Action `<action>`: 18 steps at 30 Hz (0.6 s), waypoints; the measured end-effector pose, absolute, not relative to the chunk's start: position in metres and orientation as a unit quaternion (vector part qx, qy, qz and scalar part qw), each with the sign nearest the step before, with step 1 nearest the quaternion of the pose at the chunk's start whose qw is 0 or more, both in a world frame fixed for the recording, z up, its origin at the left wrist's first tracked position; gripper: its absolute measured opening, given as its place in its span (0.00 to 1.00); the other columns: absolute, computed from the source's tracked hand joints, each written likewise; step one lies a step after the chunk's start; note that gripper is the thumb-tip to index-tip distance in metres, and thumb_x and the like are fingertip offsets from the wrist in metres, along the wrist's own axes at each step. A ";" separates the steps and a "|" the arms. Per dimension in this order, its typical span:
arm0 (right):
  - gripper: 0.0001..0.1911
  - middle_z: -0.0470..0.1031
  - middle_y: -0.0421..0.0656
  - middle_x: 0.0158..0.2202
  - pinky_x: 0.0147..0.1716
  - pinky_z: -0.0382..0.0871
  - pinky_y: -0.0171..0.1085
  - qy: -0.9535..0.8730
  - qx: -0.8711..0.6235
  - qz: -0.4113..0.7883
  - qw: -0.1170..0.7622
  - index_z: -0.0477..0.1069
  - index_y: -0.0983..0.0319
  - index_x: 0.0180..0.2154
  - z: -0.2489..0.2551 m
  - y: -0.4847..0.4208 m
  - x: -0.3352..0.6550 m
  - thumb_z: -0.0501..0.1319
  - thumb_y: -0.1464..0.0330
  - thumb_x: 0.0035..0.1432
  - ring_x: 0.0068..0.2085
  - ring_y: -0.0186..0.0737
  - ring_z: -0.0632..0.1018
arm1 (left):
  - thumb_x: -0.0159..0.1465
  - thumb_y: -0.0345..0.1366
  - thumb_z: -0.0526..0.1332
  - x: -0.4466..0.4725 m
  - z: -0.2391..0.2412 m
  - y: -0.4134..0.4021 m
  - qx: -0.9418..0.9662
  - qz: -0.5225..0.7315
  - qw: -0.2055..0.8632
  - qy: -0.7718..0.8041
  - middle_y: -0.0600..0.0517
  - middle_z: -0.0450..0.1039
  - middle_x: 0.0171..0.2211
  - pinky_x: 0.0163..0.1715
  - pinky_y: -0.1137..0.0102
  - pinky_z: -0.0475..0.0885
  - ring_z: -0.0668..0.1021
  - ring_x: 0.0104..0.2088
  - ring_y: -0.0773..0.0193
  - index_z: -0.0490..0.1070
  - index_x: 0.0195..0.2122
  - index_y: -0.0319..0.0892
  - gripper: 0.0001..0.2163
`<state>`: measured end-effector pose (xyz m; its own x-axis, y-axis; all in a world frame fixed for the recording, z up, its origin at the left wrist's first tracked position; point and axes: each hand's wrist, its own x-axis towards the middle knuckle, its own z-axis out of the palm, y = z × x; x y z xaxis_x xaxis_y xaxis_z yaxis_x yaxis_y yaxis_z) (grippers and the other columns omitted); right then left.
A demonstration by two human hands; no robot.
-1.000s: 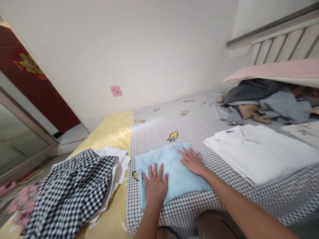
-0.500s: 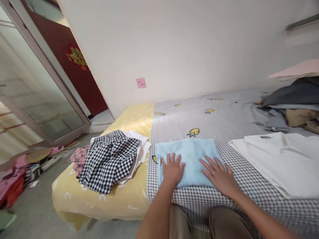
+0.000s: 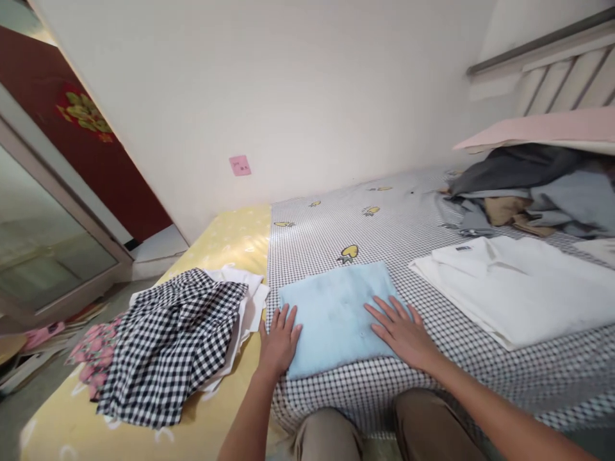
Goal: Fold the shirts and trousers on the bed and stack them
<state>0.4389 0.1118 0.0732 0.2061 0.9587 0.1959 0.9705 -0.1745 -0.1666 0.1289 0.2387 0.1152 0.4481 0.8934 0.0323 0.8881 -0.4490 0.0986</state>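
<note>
A folded light blue cloth [image 3: 334, 314] lies flat on the gingham-patterned sheet in front of my knees. My left hand [image 3: 279, 342] rests at its left edge, fingers spread, partly on the sheet. On the right part of the cloth lies my right hand [image 3: 406, 331], palm down with fingers apart. Neither hand grips anything. Left of the cloth, black-and-white checked clothing [image 3: 177, 342] tops a pile with white garments [image 3: 259, 298] and a pink floral piece [image 3: 98, 355]. To the right lies a folded white shirt [image 3: 523, 288].
A yellow sheet [image 3: 240, 240] covers the bed's left side, beside the gingham sheet [image 3: 327, 224]. At the far right, dark and grey clothes [image 3: 523, 169] are heaped under a pink board-like item [image 3: 552, 128]. A white wall with a pink note [image 3: 240, 165] stands behind.
The view has turned to the right. My left hand has shifted from on top of the blue cloth to its left edge. My right hand stays on the cloth's right part.
</note>
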 end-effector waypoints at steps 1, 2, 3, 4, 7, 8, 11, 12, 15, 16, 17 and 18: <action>0.30 0.56 0.34 0.72 0.67 0.46 0.65 -0.629 -0.766 -0.022 0.129 0.57 0.41 0.69 0.073 0.112 0.439 0.42 0.47 0.70 0.72 0.56 0.54 | 0.74 0.46 0.42 0.130 0.113 0.239 0.849 0.042 0.026 0.526 0.54 0.48 0.74 0.69 0.38 0.47 0.53 0.73 0.51 0.50 0.72 0.57 0.25; 0.29 0.56 0.34 0.72 0.67 0.46 0.64 -0.629 -0.766 -0.019 0.131 0.57 0.41 0.69 0.073 0.112 0.439 0.42 0.47 0.70 0.72 0.56 0.54 | 0.74 0.46 0.43 0.131 0.110 0.239 0.847 0.043 0.021 0.529 0.54 0.48 0.74 0.69 0.38 0.47 0.53 0.73 0.51 0.50 0.71 0.57 0.25; 0.29 0.56 0.34 0.73 0.67 0.46 0.64 -0.630 -0.765 -0.017 0.134 0.57 0.40 0.69 0.073 0.111 0.439 0.42 0.47 0.70 0.73 0.56 0.54 | 0.74 0.46 0.43 0.132 0.109 0.239 0.846 0.043 0.018 0.531 0.54 0.49 0.74 0.69 0.38 0.47 0.53 0.73 0.51 0.50 0.71 0.57 0.25; 0.29 0.56 0.34 0.72 0.67 0.46 0.65 -0.630 -0.764 -0.016 0.139 0.56 0.40 0.69 0.073 0.111 0.439 0.43 0.46 0.70 0.73 0.56 0.54 | 0.74 0.46 0.43 0.132 0.107 0.240 0.845 0.041 0.016 0.533 0.54 0.49 0.74 0.69 0.38 0.47 0.53 0.73 0.51 0.50 0.71 0.57 0.25; 0.29 0.57 0.35 0.72 0.67 0.46 0.65 -0.632 -0.759 -0.020 0.156 0.57 0.39 0.68 0.071 0.112 0.440 0.44 0.46 0.70 0.72 0.56 0.54 | 0.74 0.46 0.43 0.132 0.105 0.242 0.844 0.038 0.013 0.535 0.56 0.48 0.74 0.69 0.38 0.46 0.52 0.73 0.52 0.50 0.72 0.57 0.25; 0.29 0.57 0.35 0.72 0.67 0.46 0.65 -0.632 -0.758 -0.022 0.161 0.57 0.39 0.68 0.070 0.112 0.439 0.44 0.46 0.70 0.72 0.57 0.54 | 0.74 0.46 0.43 0.131 0.105 0.243 0.844 0.038 0.013 0.535 0.56 0.48 0.74 0.69 0.38 0.46 0.52 0.73 0.52 0.50 0.71 0.57 0.25; 0.29 0.57 0.35 0.72 0.68 0.45 0.64 -0.628 -0.760 -0.018 0.165 0.58 0.40 0.68 0.072 0.113 0.438 0.44 0.46 0.69 0.72 0.56 0.54 | 0.73 0.46 0.43 0.131 0.103 0.244 0.842 0.045 0.011 0.537 0.56 0.50 0.74 0.69 0.38 0.46 0.53 0.73 0.52 0.51 0.71 0.58 0.25; 0.29 0.57 0.35 0.72 0.68 0.45 0.64 -0.628 -0.761 -0.014 0.162 0.58 0.40 0.68 0.073 0.112 0.437 0.44 0.45 0.69 0.72 0.56 0.54 | 0.73 0.46 0.44 0.131 0.102 0.245 0.842 0.053 0.011 0.537 0.56 0.50 0.74 0.69 0.38 0.47 0.54 0.73 0.52 0.51 0.71 0.58 0.25; 0.30 0.56 0.34 0.73 0.68 0.44 0.63 -0.626 -0.765 -0.003 0.154 0.57 0.40 0.68 0.079 0.112 0.435 0.43 0.45 0.70 0.73 0.55 0.53 | 0.73 0.46 0.46 0.129 0.097 0.248 0.838 0.092 0.026 0.537 0.54 0.54 0.72 0.69 0.38 0.48 0.56 0.73 0.51 0.56 0.70 0.58 0.24; 0.30 0.56 0.34 0.73 0.68 0.44 0.64 -0.626 -0.765 0.001 0.151 0.57 0.41 0.69 0.081 0.111 0.435 0.42 0.45 0.70 0.73 0.55 0.53 | 0.72 0.46 0.47 0.127 0.096 0.248 0.835 0.115 0.038 0.536 0.53 0.56 0.72 0.68 0.38 0.48 0.57 0.72 0.50 0.58 0.69 0.57 0.24; 0.30 0.56 0.34 0.73 0.68 0.44 0.64 -0.626 -0.765 0.003 0.149 0.57 0.41 0.69 0.082 0.111 0.434 0.42 0.45 0.70 0.73 0.55 0.53 | 0.72 0.46 0.48 0.125 0.094 0.248 0.831 0.146 0.055 0.534 0.52 0.59 0.71 0.68 0.37 0.48 0.58 0.72 0.50 0.61 0.68 0.57 0.23; 0.30 0.55 0.34 0.73 0.68 0.44 0.64 -0.626 -0.766 0.005 0.147 0.57 0.41 0.69 0.083 0.111 0.434 0.42 0.46 0.70 0.73 0.55 0.53 | 0.71 0.45 0.49 0.123 0.093 0.248 0.824 0.189 0.081 0.528 0.50 0.62 0.70 0.68 0.38 0.48 0.61 0.71 0.49 0.64 0.66 0.55 0.23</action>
<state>0.4339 0.1106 0.0830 0.2162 0.9602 0.1769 0.9574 -0.1730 -0.2312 0.1228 0.2476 0.0927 0.3715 0.9003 0.2270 0.8391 -0.4302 0.3329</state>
